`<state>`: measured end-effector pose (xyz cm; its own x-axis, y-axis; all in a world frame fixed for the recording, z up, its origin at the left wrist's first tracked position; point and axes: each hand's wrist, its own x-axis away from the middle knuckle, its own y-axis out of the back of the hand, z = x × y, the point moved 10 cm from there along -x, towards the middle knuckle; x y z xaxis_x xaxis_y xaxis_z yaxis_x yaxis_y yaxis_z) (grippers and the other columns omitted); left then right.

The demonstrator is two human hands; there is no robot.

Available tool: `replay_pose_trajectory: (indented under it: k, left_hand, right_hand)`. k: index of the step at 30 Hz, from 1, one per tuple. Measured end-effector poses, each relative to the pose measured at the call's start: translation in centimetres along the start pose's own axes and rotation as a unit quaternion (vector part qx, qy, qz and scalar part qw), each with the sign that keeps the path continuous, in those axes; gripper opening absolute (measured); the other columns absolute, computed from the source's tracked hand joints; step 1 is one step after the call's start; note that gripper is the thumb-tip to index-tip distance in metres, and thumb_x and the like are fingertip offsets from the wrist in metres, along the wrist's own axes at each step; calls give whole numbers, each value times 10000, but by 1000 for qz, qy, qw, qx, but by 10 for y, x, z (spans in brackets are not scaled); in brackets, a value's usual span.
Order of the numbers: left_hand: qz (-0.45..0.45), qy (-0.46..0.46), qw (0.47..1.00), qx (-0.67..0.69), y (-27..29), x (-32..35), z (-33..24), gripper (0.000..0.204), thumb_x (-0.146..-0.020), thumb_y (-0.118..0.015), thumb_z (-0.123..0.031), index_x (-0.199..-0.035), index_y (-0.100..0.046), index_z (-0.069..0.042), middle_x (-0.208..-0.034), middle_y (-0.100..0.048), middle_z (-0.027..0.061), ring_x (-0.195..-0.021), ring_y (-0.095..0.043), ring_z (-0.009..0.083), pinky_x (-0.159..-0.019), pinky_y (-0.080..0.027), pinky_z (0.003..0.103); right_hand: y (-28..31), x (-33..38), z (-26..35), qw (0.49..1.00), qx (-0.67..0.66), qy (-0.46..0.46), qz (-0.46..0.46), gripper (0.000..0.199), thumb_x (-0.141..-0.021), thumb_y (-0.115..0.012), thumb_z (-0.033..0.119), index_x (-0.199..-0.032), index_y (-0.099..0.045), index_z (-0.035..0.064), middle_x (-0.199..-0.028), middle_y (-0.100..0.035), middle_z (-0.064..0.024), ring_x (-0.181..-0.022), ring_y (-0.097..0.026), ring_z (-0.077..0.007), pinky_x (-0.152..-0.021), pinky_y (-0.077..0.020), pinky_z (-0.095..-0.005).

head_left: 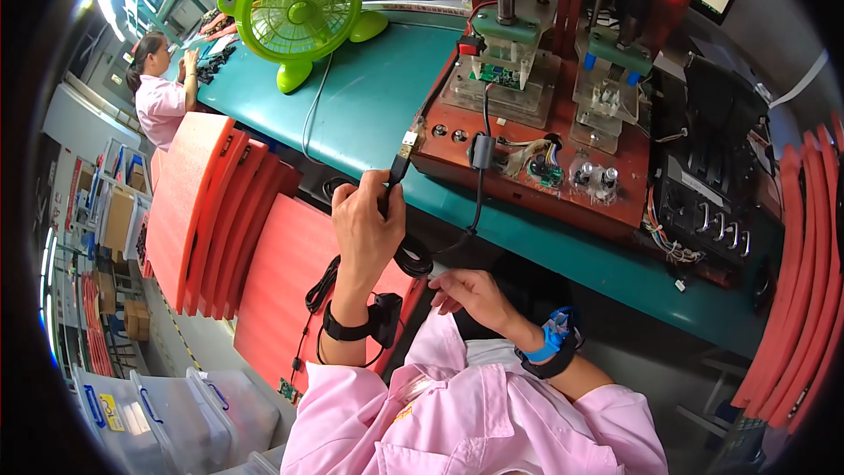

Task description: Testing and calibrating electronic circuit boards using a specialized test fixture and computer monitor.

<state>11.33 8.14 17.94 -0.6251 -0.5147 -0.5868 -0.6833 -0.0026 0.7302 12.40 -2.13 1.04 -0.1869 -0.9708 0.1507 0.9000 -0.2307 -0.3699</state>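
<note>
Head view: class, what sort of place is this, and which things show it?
Probably an electronics assembly workshop: a red test rig with circuit boards on a green workbench, stacked red trays, and a co-worker at the same bench.

Electronics factory, test jig, foam trays

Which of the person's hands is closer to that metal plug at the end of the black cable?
The left hand. It grips the black cable just below the metal plug, up by the red fixture. The right hand sits lower, near the lap, well away from the plug.
</note>
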Motion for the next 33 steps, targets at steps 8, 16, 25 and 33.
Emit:
replay_pose_trajectory:
  k: [8, 16, 25, 33]
  left_hand:
    - [-8, -8, 995, -100, 5, -13, -22, 103, -725, -549, -59, -753, -456, -26, -468, -458, 71, -419, -434, 260, -569, -335, 317]
    - [117, -62, 991, -33, 9, -38, -21, 134, -724, -572, -111, -805, -517, -20, -728, -557, 119, -743, -514, 287, -723, -374, 348]
    - [202, -297, 928, -99, -36, -76, -83, 117, -745, -522, -142, -753, -524, -25, -721, -493, 120, -782, -468, 281, -739, -327, 369]
    - [224, -278, 929, -96, -47, -76, -69, 84, -729, -517, -108, -727, -516, -25, -688, -476, 115, -745, -460, 286, -659, -339, 369]
  right_hand:
    - [0, 12, 35, 980, 187, 72, 3, 204, -831, -478, 148, -893, -564, -26, -719, -603, -106, -622, -598, -156, -572, -478, -253]
    - [-13, 48, 108, 851, 474, 225, 4, 182, -792, -503, 188, -769, -547, 13, -648, -565, -143, -586, -571, -303, -512, -460, -329]
    - [-10, 68, 136, 737, 654, 167, -43, 229, -784, -516, 236, -710, -490, 21, -604, -541, -105, -551, -566, -292, -463, -442, -359]
    - [-27, 61, 128, 724, 665, 183, 3, 242, -786, -513, 242, -711, -492, 13, -598, -542, -110, -559, -567, -298, -471, -449, -364]
